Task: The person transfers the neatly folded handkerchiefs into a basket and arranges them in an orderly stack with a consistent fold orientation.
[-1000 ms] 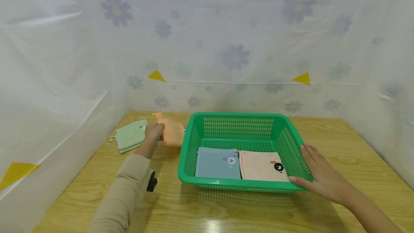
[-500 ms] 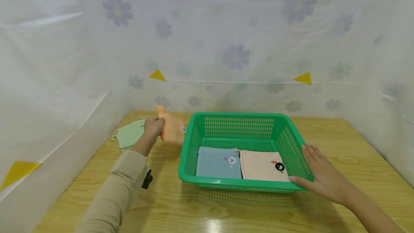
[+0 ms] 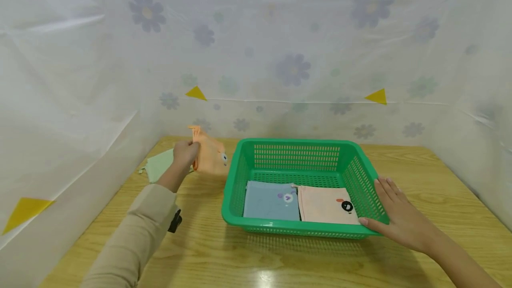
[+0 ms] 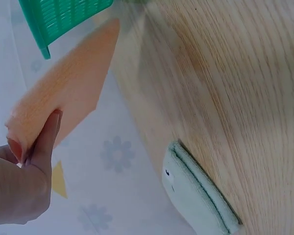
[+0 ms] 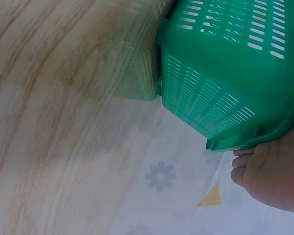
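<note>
- Blue cloth (image 3: 270,201) and pale pink cloth (image 3: 320,203) lie inside the green basket (image 3: 296,142); pale green cloth (image 3: 159,166) lies on the table (image 3: 216,261), left.
- Flower-printed sheeting (image 3: 256,74) behind.
- Left hand (image 3: 185,152) pinches the orange cloth (image 3: 209,152) above the table, beside the basket's left wall; right hand (image 3: 402,219), fingers extended, rests on its right rim.

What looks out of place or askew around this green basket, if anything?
Nothing really stands out: no spill or damage shows. The blue cloth and pale pink cloth lie side by side in the green basket, the light green cloth lies angled on the table, and the orange cloth slants in the left hand.
</note>
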The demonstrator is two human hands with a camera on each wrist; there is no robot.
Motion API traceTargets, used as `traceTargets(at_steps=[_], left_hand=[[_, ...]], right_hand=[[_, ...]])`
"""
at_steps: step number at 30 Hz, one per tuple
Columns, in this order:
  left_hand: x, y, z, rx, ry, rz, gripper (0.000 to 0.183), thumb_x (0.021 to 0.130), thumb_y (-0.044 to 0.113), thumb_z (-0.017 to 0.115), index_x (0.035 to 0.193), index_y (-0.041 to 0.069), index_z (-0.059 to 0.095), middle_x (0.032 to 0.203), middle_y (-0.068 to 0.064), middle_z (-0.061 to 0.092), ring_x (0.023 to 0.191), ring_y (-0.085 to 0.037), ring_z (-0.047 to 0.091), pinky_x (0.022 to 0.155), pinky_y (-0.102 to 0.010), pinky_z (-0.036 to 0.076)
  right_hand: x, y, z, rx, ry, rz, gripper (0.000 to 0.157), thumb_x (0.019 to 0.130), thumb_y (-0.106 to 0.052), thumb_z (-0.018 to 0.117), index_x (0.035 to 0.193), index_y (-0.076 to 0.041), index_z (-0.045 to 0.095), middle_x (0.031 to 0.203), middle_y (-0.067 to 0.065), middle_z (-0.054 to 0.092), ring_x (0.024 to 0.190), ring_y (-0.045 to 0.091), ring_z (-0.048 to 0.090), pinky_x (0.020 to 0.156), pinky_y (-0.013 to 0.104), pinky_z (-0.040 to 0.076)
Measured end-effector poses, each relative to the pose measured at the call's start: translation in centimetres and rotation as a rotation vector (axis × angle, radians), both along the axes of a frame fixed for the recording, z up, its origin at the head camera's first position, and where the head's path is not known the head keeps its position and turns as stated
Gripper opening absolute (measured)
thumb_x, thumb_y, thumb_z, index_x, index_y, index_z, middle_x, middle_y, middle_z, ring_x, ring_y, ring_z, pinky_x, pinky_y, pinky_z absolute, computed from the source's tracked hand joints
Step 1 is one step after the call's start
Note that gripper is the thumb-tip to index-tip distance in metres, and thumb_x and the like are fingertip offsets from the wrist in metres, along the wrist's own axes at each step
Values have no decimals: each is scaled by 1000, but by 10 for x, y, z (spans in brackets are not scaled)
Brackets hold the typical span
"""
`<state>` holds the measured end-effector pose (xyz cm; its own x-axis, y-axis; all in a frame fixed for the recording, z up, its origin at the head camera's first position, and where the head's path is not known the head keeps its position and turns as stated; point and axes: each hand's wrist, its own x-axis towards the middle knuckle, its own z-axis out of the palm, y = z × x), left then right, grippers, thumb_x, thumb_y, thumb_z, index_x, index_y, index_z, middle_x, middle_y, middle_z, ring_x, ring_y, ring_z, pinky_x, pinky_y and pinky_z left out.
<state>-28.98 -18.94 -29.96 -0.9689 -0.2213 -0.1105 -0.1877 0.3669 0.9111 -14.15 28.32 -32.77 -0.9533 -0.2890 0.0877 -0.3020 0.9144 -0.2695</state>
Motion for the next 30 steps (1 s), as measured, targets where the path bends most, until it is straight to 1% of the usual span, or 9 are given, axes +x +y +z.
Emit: traceTargets(at_steps=[4,7,11,16,24,30], left_hand=[[2,-2,2,5,16,-3,34,93,12,32,60,13,33,40,4,31,34,-9,29,39,-25,32],[3,-3,4,13,45,-6,32,93,11,32,61,12,34,40,4,33,34,-8,30,39,-24,33],[5,-1,8,51,91,2,30,92,11,33,63,9,39,38,4,36,32,-8,34,38,-24,35],[8,2,15,98,127,9,28,92,11,33,68,6,46,37,5,38,30,-8,36,36,-23,36],[11,3,24,87,181,23,28,91,9,34,63,8,38,38,6,36,30,-8,36,35,-23,36],[14,1,27,141,226,62,28,90,8,35,62,8,37,36,6,35,29,-8,35,35,-24,35]], right_hand=[[0,0,0,-4,6,1,94,89,-44,56,146,7,0,152,31,-1,141,33,-19,112,36,-21],[0,0,0,-6,4,-1,94,89,-44,55,146,7,0,151,31,-1,141,34,-18,112,36,-22],[0,-1,-1,-6,2,-4,94,89,-44,55,146,7,0,152,30,-1,141,34,-19,112,36,-22],[0,-1,-1,-12,5,-1,94,89,-43,55,146,7,-1,152,31,-2,141,33,-20,111,35,-23],[2,-1,-1,-17,3,-4,94,89,-43,56,146,6,0,152,30,-2,141,33,-19,111,35,-23],[1,-1,1,-21,3,-6,94,89,-43,56,147,5,-1,153,28,-4,141,32,-20,113,42,-19]])
